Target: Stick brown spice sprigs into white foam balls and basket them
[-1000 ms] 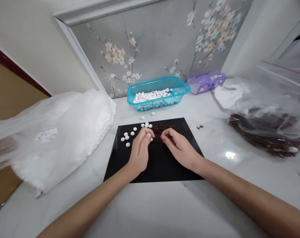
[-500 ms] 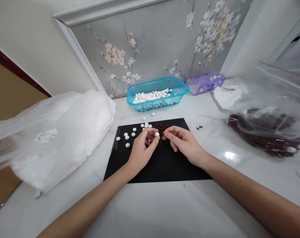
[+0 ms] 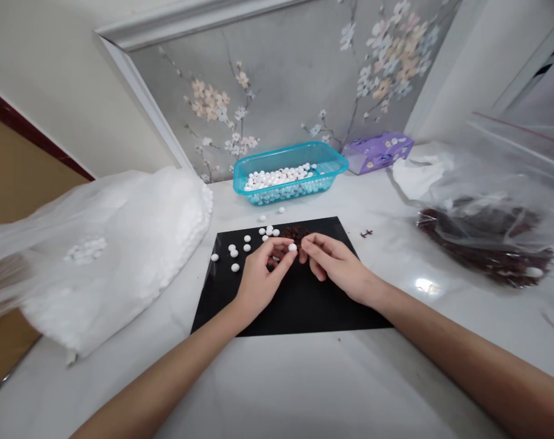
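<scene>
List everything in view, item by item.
marble counter: one, white, under the hands.
floral wall panel: one, grey with pale blossoms, behind the counter.
plastic basket: one, turquoise, counter's back, holding many white balls.
plastic bag of white balls: one, white, counter's left.
clear bag of dried bits: one, dark red-brown contents, counter's right.
packet: one, purple, back right.
mat: one, black, counter's centre.
loose white balls: about a dozen, white, on the mat.
heap of dried bits: one, dark red-brown, on the mat.
left hand: one, above the mat, pinching a white ball.
right hand: one, curled, just right of that ball.
</scene>
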Demonstrator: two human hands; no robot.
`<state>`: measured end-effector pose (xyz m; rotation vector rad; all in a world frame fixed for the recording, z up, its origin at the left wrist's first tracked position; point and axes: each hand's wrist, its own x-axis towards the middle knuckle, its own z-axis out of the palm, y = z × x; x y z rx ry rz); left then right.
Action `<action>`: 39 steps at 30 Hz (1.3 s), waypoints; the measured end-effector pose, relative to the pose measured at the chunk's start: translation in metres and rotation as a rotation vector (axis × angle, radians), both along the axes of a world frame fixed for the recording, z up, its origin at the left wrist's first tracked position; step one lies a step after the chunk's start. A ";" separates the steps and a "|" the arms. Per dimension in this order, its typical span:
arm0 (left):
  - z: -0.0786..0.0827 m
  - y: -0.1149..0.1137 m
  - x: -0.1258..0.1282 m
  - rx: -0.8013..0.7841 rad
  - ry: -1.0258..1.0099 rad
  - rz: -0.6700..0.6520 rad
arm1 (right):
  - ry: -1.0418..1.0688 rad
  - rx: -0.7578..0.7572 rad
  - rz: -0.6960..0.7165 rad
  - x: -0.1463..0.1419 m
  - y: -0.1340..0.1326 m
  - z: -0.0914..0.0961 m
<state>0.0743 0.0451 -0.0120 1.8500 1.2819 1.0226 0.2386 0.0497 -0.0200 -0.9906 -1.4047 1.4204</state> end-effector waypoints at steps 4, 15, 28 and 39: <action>0.001 0.000 0.002 -0.010 -0.007 -0.002 | 0.021 -0.013 0.003 0.001 0.000 -0.001; 0.001 -0.001 0.002 0.021 -0.001 0.012 | 0.025 -0.030 0.002 0.000 -0.001 0.002; 0.001 -0.001 0.002 0.007 -0.005 0.004 | 0.053 -0.031 -0.048 0.000 0.001 -0.002; 0.003 -0.002 0.003 0.018 0.035 -0.063 | -0.028 0.015 -0.113 -0.002 -0.003 0.003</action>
